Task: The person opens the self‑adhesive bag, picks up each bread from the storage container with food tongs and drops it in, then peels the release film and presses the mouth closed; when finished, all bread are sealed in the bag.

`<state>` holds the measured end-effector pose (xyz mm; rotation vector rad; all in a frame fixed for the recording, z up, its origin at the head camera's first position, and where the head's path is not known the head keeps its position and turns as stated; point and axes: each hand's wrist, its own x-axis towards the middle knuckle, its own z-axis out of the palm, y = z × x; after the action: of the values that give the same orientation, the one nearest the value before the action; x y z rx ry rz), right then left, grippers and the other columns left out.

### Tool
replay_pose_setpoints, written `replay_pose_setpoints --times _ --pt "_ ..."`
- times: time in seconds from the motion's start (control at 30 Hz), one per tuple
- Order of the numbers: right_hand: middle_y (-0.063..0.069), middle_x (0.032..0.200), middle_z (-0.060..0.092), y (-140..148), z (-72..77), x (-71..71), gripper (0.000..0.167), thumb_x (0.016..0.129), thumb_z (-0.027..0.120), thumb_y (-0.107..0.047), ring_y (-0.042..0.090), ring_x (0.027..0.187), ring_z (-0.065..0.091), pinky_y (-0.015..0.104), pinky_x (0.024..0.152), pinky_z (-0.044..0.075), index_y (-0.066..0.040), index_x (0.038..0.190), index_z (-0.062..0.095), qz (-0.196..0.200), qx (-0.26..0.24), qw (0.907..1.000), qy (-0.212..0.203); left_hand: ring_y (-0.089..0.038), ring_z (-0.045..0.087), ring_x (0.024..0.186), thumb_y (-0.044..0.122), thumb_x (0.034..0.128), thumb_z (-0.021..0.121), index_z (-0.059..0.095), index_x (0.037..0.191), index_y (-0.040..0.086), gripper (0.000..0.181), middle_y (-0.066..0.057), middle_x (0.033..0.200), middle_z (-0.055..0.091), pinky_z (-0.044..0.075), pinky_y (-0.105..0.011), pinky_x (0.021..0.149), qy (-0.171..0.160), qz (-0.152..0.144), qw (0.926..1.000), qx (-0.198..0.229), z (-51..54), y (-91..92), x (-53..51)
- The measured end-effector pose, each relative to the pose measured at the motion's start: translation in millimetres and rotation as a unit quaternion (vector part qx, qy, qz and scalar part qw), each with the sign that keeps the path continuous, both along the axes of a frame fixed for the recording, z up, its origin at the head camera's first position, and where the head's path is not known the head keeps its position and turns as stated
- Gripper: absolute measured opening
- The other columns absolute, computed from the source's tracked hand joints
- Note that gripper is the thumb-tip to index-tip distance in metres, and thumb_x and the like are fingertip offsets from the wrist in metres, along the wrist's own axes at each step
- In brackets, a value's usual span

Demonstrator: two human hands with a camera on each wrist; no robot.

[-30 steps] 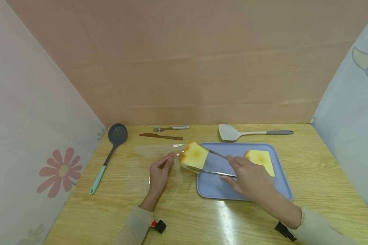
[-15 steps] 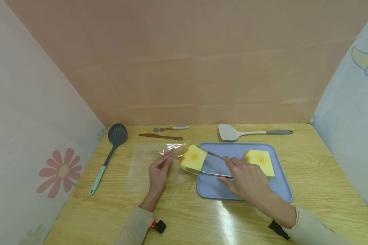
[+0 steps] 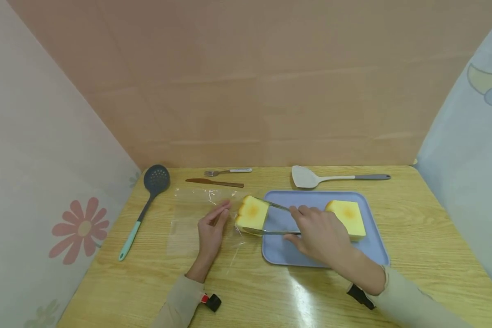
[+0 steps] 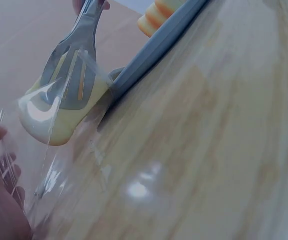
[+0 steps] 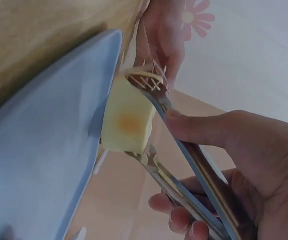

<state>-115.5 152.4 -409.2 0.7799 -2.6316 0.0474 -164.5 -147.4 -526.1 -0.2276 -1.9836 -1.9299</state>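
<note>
Gripping tongs point(image 3: 274, 232), right hand point(image 3: 321, 236) has first bread point(image 3: 253, 212) partly in bag point(image 3: 183, 234) pinched by left hand point(image 3: 210, 233); second bread point(image 3: 349, 218), on tray point(image 3: 299, 257), unbagged.

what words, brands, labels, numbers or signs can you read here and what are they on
No text is readable in any view.
White fork handle: small dark marks, too small to tell whether they are lettering.
Tongs, clear plastic and blue tray: no lettering visible.

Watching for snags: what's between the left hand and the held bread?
Clear plastic; it shows in the left wrist view, between the left hand and the held bread.
</note>
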Motion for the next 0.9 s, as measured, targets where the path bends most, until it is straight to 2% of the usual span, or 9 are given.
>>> replay_pose_setpoints --times 0.13,0.23,0.33,0.5,0.63,0.73,0.9 --pt "0.004 0.087 0.073 2 -1.7 -6.1 0.07 0.076 0.101 -0.052 0.018 0.064 0.065 0.027 0.046 0.05 -0.003 0.12 0.078 0.018 0.002 0.9998 0.004 -0.033 0.068 0.138 -0.002 0.1074 0.07 0.078 0.12 -0.013 0.019 -0.03 0.138 0.072 0.051 -0.025 0.117 0.005 -0.006 1.0 0.001 -0.1 0.6 -0.7" --pt "0.003 0.095 0.077 1 -4.6 -10.0 0.072 0.075 0.103 -0.052 0.019 0.071 0.069 0.027 0.048 0.052 -0.004 0.123 0.079 0.031 -0.003 0.9995 -0.001 -0.038 0.065 0.14 -0.002 0.1061 0.071 0.078 0.12 -0.014 0.019 -0.029 0.14 0.072 0.051 -0.023 0.116 0.006 -0.013 0.9998 -0.011 1.1 1.5 -0.7" --pt "0.002 0.095 0.076 0 -7.3 -13.9 0.073 0.074 0.103 -0.053 0.018 0.07 0.069 0.026 0.048 0.051 -0.005 0.124 0.078 0.039 -0.005 0.9992 -0.004 -0.044 0.063 0.142 -0.001 0.1052 0.073 0.079 0.118 -0.011 0.017 -0.026 0.141 0.072 0.05 -0.022 0.115 0.008 -0.011 0.9994 -0.033 4.3 2.3 0.1" --pt "0.0 0.092 0.074 -2 -15.1 -19.8 0.075 0.073 0.102 -0.055 0.018 0.069 0.067 0.024 0.045 0.044 -0.007 0.126 0.079 0.047 -0.01 0.9988 -0.003 -0.041 0.065 0.14 0.005 0.1051 0.077 0.083 0.116 -0.004 0.016 -0.02 0.14 0.075 0.048 -0.02 0.117 0.003 0.018 0.9976 -0.066 8.7 1.4 0.1" --pt "0.0 0.092 0.074 -3 -24.0 -22.2 0.079 0.073 0.101 -0.058 0.017 0.068 0.067 0.022 0.043 0.037 -0.007 0.129 0.078 0.047 -0.027 0.9981 -0.029 -0.038 0.066 0.14 0.005 0.1046 0.078 0.082 0.117 -0.006 0.018 -0.019 0.138 0.076 0.047 -0.019 0.117 -0.01 0.039 0.9973 -0.062 8.7 -0.3 -1.1" --pt "0.001 0.093 0.074 -2 -28.6 -22.4 0.08 0.073 0.1 -0.059 0.016 0.068 0.066 0.022 0.042 0.036 -0.006 0.129 0.078 0.037 -0.039 0.9969 -0.057 -0.037 0.065 0.141 0.002 0.1039 0.077 0.08 0.119 -0.01 0.019 -0.019 0.139 0.075 0.047 -0.023 0.119 -0.022 0.045 0.9973 -0.054 8.2 -1.5 -2.1" --pt "0.001 0.091 0.073 2 -32.4 -21.4 0.077 0.075 0.1 -0.059 0.013 0.064 0.062 0.022 0.044 0.039 -0.006 0.127 0.078 0.023 -0.037 0.9956 -0.083 -0.038 0.065 0.141 0.0 0.1035 0.077 0.08 0.119 -0.008 0.018 -0.019 0.139 0.075 0.046 -0.042 0.125 -0.034 0.046 0.9963 -0.064 10.4 -4.3 -2.7"
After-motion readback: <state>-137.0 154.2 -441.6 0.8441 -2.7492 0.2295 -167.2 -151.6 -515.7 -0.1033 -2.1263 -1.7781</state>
